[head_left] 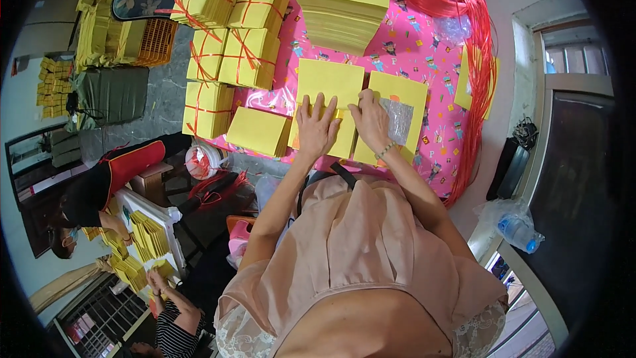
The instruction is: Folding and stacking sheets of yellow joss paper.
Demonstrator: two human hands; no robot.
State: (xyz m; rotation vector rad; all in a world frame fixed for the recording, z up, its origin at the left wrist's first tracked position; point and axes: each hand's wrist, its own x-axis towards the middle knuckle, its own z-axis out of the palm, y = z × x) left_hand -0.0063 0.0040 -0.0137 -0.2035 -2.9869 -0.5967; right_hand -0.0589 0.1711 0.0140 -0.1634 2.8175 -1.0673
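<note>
Resting left hand [318, 127] flat, with fingers spread, on yellow paper [331, 78], on pink cloth [438, 119] between 1 low stack [257, 131] and 1 silver-patched sheet [405, 89]. Resting right hand [371, 122], fingers bent, at the paper's right edge, apart from left; cannot tell if pinching.

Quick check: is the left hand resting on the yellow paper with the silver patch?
No, the left hand rests on the separate yellow paper just left of the one bearing the silver patch.
</note>
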